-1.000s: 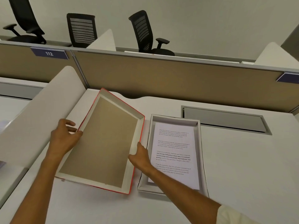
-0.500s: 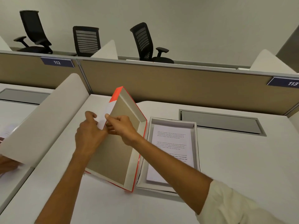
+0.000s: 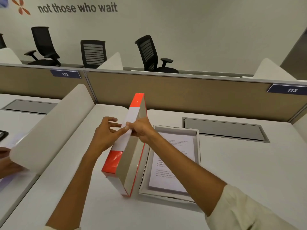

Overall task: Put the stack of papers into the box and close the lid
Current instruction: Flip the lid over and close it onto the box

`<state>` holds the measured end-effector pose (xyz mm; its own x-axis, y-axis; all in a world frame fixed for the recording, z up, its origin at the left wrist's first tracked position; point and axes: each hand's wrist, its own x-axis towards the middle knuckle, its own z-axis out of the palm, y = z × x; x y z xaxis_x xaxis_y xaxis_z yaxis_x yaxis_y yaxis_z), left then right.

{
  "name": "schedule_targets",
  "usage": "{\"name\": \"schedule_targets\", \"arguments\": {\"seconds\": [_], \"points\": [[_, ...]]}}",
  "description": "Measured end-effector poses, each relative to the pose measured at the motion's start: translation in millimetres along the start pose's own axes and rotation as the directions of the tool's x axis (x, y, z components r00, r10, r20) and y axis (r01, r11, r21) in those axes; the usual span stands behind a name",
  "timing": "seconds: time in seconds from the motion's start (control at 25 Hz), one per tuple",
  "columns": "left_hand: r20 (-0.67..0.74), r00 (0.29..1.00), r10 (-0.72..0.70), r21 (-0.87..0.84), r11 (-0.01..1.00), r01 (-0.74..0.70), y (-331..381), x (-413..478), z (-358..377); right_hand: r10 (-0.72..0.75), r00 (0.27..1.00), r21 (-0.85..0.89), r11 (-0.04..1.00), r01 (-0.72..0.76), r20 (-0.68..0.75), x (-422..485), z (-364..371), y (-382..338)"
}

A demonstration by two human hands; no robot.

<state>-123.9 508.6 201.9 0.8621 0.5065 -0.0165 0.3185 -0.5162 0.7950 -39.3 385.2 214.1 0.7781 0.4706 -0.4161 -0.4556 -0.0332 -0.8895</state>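
Note:
The white box [image 3: 198, 146] lies open on the desk, with the stack of printed papers [image 3: 174, 178] inside it. Just left of it the orange and white lid [image 3: 127, 163] stands nearly on edge, its brown inside facing the box. My right hand [image 3: 141, 130] grips the lid's raised upper edge, my arm crossing over the box. My left hand [image 3: 104, 135] is behind the lid, fingers spread and touching its white outer side.
A curved white divider [image 3: 49, 127] rises at the left of the desk. A grey cable hatch [image 3: 224, 130] is set into the desk behind the box. A tan partition [image 3: 182, 95] closes the back. Another person's hand [image 3: 6, 163] shows at the far left.
The lid has been tipped up from lying flat to nearly upright, turning toward the box. My right hand moved from its near right side to its top edge.

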Motion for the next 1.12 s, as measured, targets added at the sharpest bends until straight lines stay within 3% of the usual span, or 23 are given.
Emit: {"name": "schedule_targets", "arguments": {"seconds": [0.12, 0.24, 0.28, 0.36, 0.44, 0.48, 0.64, 0.76, 0.92, 1.12], "points": [[0.010, 1.000, -0.023, -0.101, 0.995, 0.024, -12.8, 0.2, 12.7, 0.015, 1.000, 0.122, 0.992, -0.015, 0.005, -18.7, -32.5, -4.1], [0.031, 0.986, -0.162, 0.070, 0.985, 0.160, -37.7, 3.2, 32.9, 0.007, 0.999, 0.191, 0.981, -0.016, 0.048, -35.9, -65.5, -6.3], [0.081, 0.966, -0.245, 0.086, 0.967, 0.238, -44.4, 4.4, 39.0, -0.004, 0.997, 0.210, 0.978, -0.011, 0.072, -40.8, -76.6, -7.3], [0.278, 0.873, -0.401, -0.050, 0.902, 0.430, -55.1, 5.3, 49.9, -0.025, 0.992, 0.244, 0.970, -0.006, 0.124, -49.2, -98.8, -8.3], [0.512, 0.762, -0.396, -0.218, 0.798, 0.562, -66.2, 2.6, 61.3, -0.035, 0.987, 0.262, 0.965, -0.007, 0.158, -57.7, -123.8, -6.7], [0.568, 0.741, -0.358, -0.272, 0.768, 0.580, -71.6, 0.8, 67.9, -0.037, 0.986, 0.269, 0.963, -0.007, 0.160, -61.3, -137.4, -4.2], [0.487, 0.822, -0.295, -0.391, 0.768, 0.507, -77.7, -4.1, 94.8, -0.047, 0.996, 0.254, 0.967, 0.025, 0.078, -72.8, -195.2, 18.9], [0.361, 0.901, -0.241, -0.341, 0.865, 0.368, -68.7, -9.9, 111.7, -0.121, 0.987, -0.053, 0.992, 0.116, -0.104, -77.1, -221.9, 51.3], [0.301, 0.946, -0.118, -0.235, 0.953, 0.194, -60.0, -26.3, 142.7, -0.176, 0.927, -0.395, 0.918, 0.032, -0.332, -74.1, -238.6, 105.6], [0.213, 0.969, -0.123, -0.097, 0.984, 0.146, -64.5, -36.2, 173.6, -0.140, 0.907, -0.487, 0.870, -0.079, -0.397, -56.9, -253.5, 139.4]]}}
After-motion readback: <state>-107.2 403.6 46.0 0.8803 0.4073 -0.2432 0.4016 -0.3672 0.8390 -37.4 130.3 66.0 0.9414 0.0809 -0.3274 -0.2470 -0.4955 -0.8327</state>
